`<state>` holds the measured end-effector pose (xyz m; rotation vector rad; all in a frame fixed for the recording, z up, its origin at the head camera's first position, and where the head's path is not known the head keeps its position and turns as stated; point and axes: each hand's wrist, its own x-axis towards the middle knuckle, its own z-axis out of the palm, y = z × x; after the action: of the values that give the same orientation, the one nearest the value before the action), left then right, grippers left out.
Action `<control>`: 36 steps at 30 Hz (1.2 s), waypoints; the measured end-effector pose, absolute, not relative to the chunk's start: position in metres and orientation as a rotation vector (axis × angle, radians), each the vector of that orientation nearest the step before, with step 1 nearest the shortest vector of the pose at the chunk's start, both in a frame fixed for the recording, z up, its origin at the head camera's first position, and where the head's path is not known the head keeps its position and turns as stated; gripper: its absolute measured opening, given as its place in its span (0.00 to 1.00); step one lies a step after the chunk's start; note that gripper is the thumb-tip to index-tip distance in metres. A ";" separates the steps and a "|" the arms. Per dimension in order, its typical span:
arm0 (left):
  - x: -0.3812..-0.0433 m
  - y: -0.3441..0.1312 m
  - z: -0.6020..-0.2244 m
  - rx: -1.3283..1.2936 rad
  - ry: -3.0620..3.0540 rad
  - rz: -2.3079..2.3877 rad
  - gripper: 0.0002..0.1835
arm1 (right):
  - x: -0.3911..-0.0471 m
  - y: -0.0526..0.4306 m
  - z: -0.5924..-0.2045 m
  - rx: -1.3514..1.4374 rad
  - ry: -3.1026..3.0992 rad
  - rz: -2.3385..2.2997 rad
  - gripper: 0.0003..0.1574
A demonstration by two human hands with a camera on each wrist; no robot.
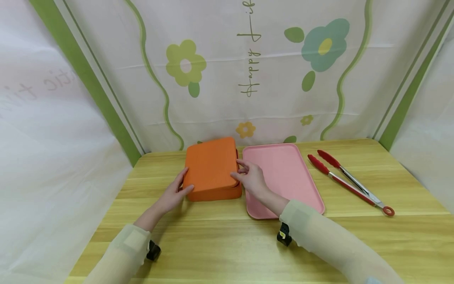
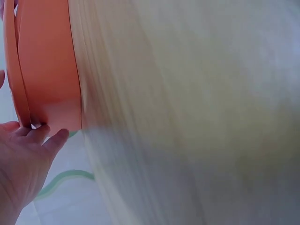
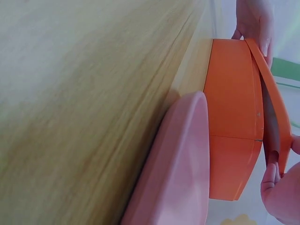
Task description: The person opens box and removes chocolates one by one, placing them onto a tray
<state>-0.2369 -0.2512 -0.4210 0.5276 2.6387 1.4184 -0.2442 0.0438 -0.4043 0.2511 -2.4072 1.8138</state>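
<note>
An orange box stands on the table, its flat orange lid tilted up along the right side. With thumb and fingers, my right hand pinches the lid's raised right edge. In the right wrist view a gap shows between box and lid, with fingertips inside it. At the left side, my left hand holds the lid's edge; its fingertips also touch the box wall. What the box contains is hidden.
A pink tray lies flat just right of the box, under my right forearm. Farther right, red-tipped metal tongs lie spread. A printed curtain hangs behind the wooden table.
</note>
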 end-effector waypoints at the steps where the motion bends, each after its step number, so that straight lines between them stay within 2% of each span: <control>1: -0.237 -0.252 -0.422 0.527 2.639 1.448 0.40 | -0.244 0.044 -0.404 0.248 -2.408 1.812 0.33; 12: -0.241 -0.247 -0.417 0.550 2.661 1.785 0.32 | -0.242 0.045 -0.398 0.202 -2.391 1.868 0.32; 20: -0.241 -0.242 -0.407 0.481 2.489 2.010 0.38 | -0.238 0.049 -0.398 0.253 -2.354 1.899 0.35; 36: -0.229 -0.243 -0.400 0.463 2.403 1.963 0.41 | -0.230 0.060 -0.391 0.356 -2.476 1.741 0.42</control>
<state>-0.2287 -0.2429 -0.4003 0.4627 2.4034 1.9634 -0.2305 0.0603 -0.3909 0.3562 -2.4758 1.7412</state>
